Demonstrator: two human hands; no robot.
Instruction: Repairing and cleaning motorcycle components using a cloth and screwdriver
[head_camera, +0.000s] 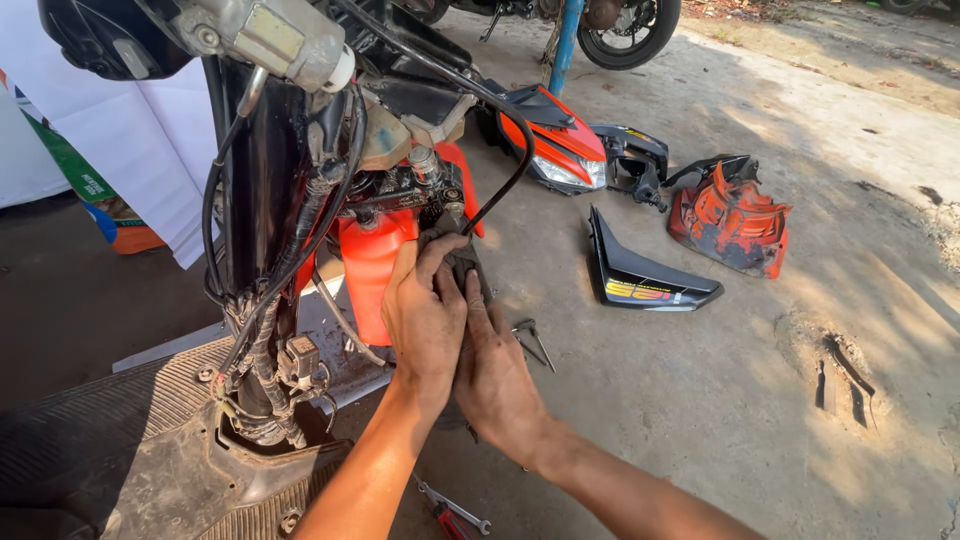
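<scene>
My left hand (425, 320) wraps its fingers over a dark grey part (462, 262) low on the front of a stripped scooter, just under the steering stem (262, 170). Beside it, my right hand (495, 375) presses flat against the same part, fingers pointing up. The part sits next to the orange front fender (372, 262). A black cable (510, 185) loops down to it. Both hands are greasy and hide most of the part.
Removed body panels lie on the concrete: a headlight cowl (555, 145), a black side panel (645, 280), an orange inner cover (735, 220). Pliers (452, 512) and a small metal tool (532, 338) rest on the ground. The ribbed footboard (120, 440) is lower left.
</scene>
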